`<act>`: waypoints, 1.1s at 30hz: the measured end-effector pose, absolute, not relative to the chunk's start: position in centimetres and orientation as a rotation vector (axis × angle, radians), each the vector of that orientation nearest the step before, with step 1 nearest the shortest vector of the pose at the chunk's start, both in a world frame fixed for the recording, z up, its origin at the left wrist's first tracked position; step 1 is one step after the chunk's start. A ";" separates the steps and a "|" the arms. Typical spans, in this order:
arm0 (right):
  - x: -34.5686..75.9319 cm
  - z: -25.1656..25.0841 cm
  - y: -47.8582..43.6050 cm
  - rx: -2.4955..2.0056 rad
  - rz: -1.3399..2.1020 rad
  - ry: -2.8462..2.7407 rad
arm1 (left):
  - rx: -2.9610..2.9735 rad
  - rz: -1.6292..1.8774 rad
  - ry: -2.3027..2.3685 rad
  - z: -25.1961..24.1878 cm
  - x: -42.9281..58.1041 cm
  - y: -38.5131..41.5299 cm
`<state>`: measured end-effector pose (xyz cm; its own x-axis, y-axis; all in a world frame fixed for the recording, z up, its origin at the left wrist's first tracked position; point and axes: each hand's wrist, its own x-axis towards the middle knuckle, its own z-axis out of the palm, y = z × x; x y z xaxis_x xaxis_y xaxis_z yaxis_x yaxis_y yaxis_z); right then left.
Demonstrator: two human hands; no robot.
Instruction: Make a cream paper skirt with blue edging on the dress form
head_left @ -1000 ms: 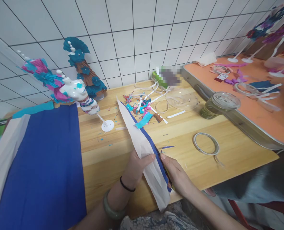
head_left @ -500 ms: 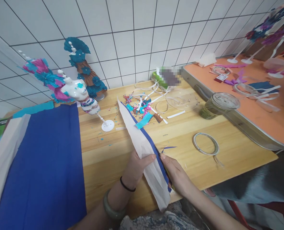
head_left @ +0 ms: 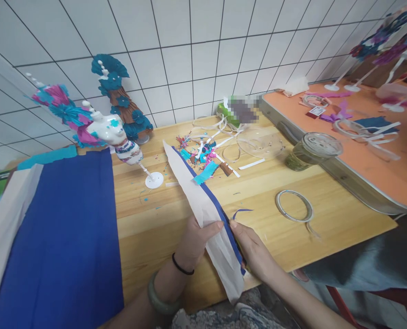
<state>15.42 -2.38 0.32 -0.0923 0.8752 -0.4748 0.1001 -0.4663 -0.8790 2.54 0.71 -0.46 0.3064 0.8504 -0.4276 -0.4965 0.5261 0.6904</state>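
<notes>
White and blue paper, one layered strip (head_left: 198, 198), slants across the wooden table (head_left: 148, 237), lower end at the near edge, upper end beside one heap of coloured scraps (head_left: 208, 153).

Hands observed: two. Left hand (head_left: 197, 237): closed on the strip, thumb flat over the white side. Right hand (head_left: 253, 249): curled at the blue edge, fingers largely hidden; one dark item shows there in part. Whether that hand grips the item, the paper or both cannot be told. One narrow blue sliver (head_left: 243, 211) curls just beyond its fingertips.

Left wrist: two bands, one black band (head_left: 183, 265), one pale bangle (head_left: 157, 294).

Remaining count: three figurines (head_left: 109, 130) at the far left, one with a bare white torso; one large blue sheet (head_left: 66, 228); one lidded cup (head_left: 297, 157); one ring-shaped coil (head_left: 281, 210) lying well right of the hands.
</notes>
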 end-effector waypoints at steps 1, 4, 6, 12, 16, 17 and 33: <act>15.4 0.3 -2.4 -1.566 1.615 -1.082 | 0.481 0.935 0.858 -0.5 2.5 0.7; 15.5 0.2 -2.3 -1.556 1.607 -1.086 | 0.489 0.951 0.859 -0.6 2.5 0.7; 15.5 0.2 -2.3 -1.560 1.608 -1.084 | 0.500 0.956 0.866 -0.7 2.6 0.7; 15.5 0.2 -2.4 -1.573 1.596 -1.094 | 0.514 0.958 0.850 -0.7 2.6 0.7; 15.5 0.1 -2.3 -1.577 1.603 -1.098 | 0.506 0.955 0.868 -0.6 2.6 0.7; 15.5 0.1 -2.4 -1.579 1.604 -1.096 | 0.503 0.950 0.867 -0.6 2.6 0.6; 15.6 0.4 -2.4 -1.565 1.546 -1.123 | 0.515 0.940 0.862 -0.7 2.6 0.6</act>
